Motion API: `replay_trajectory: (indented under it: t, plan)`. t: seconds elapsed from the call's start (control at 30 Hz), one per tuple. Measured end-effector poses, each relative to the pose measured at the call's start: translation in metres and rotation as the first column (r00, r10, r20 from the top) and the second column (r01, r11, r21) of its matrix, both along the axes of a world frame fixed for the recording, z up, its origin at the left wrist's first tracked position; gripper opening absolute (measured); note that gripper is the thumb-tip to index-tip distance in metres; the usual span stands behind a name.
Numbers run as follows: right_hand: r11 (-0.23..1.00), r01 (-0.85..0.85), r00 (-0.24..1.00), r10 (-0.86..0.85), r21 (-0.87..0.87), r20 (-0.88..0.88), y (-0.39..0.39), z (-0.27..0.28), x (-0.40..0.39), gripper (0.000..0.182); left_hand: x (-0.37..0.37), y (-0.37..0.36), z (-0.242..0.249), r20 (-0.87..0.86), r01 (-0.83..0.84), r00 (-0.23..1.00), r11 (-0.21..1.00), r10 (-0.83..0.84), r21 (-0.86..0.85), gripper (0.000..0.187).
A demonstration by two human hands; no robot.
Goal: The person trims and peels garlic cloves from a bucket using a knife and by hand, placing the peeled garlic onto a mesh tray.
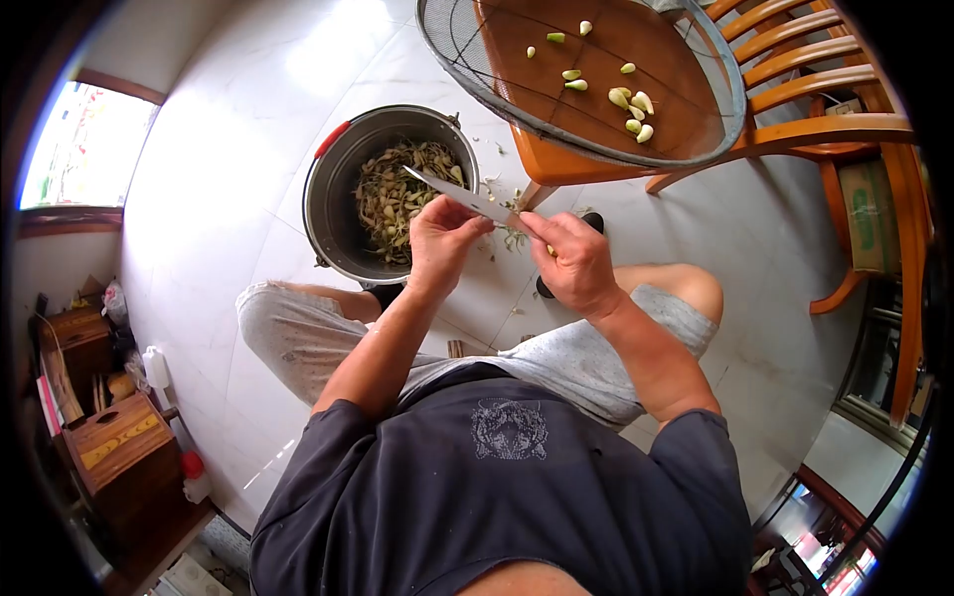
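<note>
My right hand [573,260] is wrapped round a knife [465,197]. Its blade reaches left over the bucket's edge and passes just above my left hand [444,241]. The fingers of that left hand are pinched together close under the blade; what they hold, if anything, is hidden. Below and beyond my hands stands a metal bucket [334,214] with a red grip on its rim. Many small, dry-looking garlic cloves [396,204] lie in it. Several peeled, pale cloves [636,104] rest on a round mesh sieve [452,65] at the upper right.
The sieve sits on a wooden chair [556,159] with a slatted back. Peelings and green scraps [514,238] are scattered on the tiled floor [229,199] between bucket and chair. Wooden boxes [124,442] stand at the left, and a carton [868,219] at the right.
</note>
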State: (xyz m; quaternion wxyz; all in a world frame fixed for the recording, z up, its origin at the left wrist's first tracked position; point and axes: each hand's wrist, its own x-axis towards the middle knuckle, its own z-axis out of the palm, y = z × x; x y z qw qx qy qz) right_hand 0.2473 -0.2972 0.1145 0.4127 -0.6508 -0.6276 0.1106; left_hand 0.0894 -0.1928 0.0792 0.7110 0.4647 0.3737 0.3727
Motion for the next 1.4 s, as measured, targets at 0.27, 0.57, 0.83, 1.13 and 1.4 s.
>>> replay_trajectory:
  t: [0.27, 0.57, 0.83, 1.13, 1.4]
  plan:
    - [0.998, -0.022, 0.985, 0.012, 0.054, 0.170, 0.002, -0.001, -0.002, 0.033, 0.007, -0.005, 0.005, -0.066, -0.096, 0.993, 0.995, 0.097, 0.027, 0.019]
    - [0.995, -0.040, 0.949, 0.008, 0.092, 0.316, 0.006, 0.007, -0.004, 0.033, 0.005, -0.003, 0.001, -0.222, -0.060, 0.970, 0.985, 0.095, 0.161, 0.019]
    - [0.999, -0.006, 0.959, -0.005, 0.039, 0.285, 0.004, 0.011, -0.005, 0.027, 0.009, -0.007, 0.004, -0.099, -0.093, 0.991, 0.996, 0.092, 0.004, 0.017]
    - [0.854, 0.216, 0.974, -0.222, -0.474, 0.044, -0.001, 0.000, 0.020, 0.020, 0.002, 0.000, -0.007, 0.207, -0.032, 0.978, 0.999, 0.028, 0.019, 0.017]
    - [0.937, 0.120, 0.979, -0.167, -0.327, -0.120, 0.005, -0.002, 0.014, 0.019, -0.004, 0.002, -0.004, 0.232, 0.091, 0.971, 0.986, -0.057, -0.141, 0.018]
